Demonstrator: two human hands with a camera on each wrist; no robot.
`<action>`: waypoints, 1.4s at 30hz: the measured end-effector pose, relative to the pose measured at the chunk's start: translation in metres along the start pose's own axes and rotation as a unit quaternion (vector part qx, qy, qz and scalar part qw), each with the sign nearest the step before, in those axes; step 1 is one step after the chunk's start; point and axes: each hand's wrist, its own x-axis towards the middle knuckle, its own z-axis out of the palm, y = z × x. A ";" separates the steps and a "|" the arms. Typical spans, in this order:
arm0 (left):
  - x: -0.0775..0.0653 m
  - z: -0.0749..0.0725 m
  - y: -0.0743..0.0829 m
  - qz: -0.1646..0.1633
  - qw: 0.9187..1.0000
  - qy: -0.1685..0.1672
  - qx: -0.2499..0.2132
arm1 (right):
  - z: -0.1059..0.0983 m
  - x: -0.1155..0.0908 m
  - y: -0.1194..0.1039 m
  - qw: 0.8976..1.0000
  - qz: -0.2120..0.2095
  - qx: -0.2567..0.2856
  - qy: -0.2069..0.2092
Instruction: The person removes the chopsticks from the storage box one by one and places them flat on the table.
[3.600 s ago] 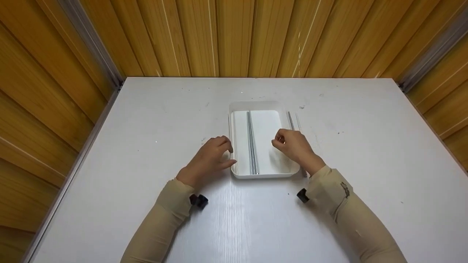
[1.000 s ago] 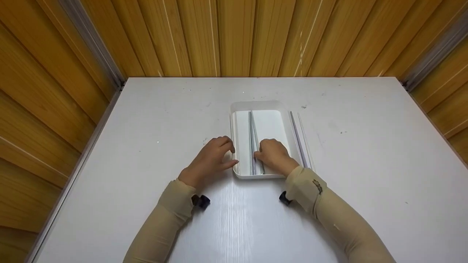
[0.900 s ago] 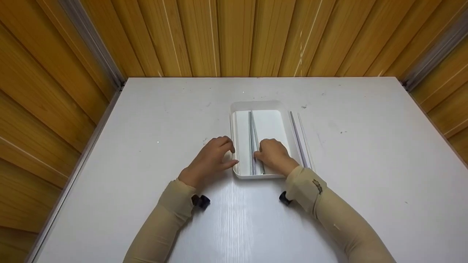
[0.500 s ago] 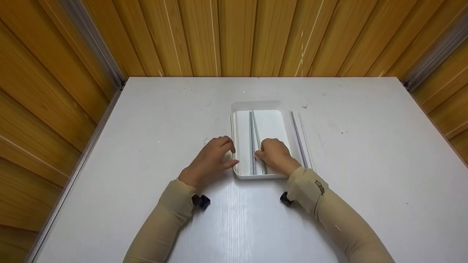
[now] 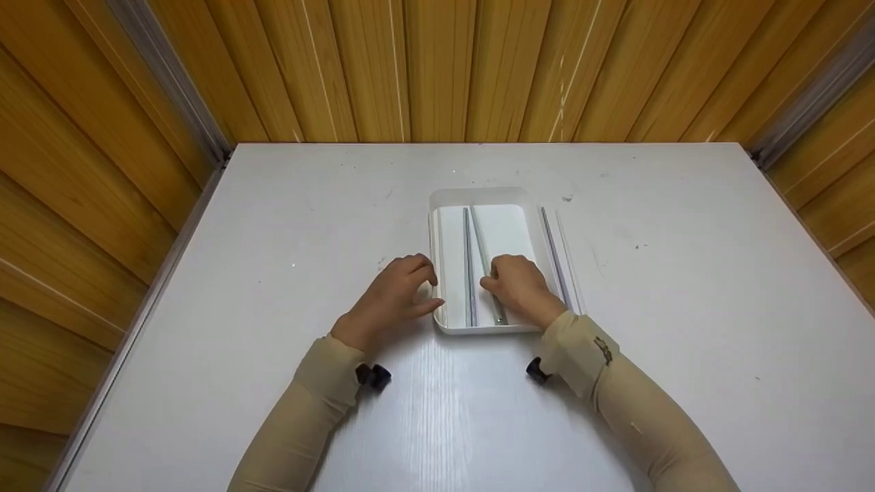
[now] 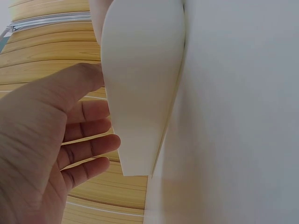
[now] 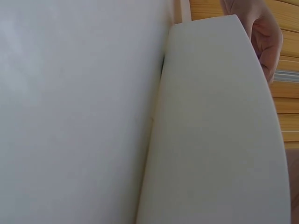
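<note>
A white rectangular plastic box (image 5: 485, 331) sits mid-table. My left hand (image 5: 393, 290) loosely holds its left rim near the front corner; in the left wrist view the thumb passes behind the box wall (image 6: 140, 93) and a fingertip overlaps its outer side. My right hand (image 5: 517, 283) is inside the box, thumb and curled fingers pinching a thin grey-green stick (image 5: 481, 242), which slants across the floor. Left of that, other thin greyish sticks (image 5: 469, 266) lie lengthwise together. Pale strips (image 5: 441, 260) run along the left wall. The right hand's fingertips are partly hidden.
Right of the box, a purple-grey stick (image 5: 555, 256) and a clear or white stick (image 5: 568, 263) lie on the white table (image 5: 328, 205). Wood-patterned panels (image 5: 437, 75) stand behind and beside the table. The right wrist view is mostly box wall (image 7: 215, 116).
My right hand came from above the box's right side to the sticks inside and pinched one. That stick's near end has since swung right, away from the others. The left hand has stayed put.
</note>
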 end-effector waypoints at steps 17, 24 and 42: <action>0.000 -0.001 0.001 -0.008 1.000 -0.016 0.004 | -0.007 -0.006 0.009 1.000 0.000 0.023 0.012; -0.001 0.001 -0.001 0.008 1.000 0.004 0.005 | -0.014 -0.011 0.012 0.999 0.012 0.042 0.006; 0.000 0.002 -0.002 0.019 1.000 0.012 0.008 | -0.028 -0.018 0.026 0.999 0.010 0.033 0.024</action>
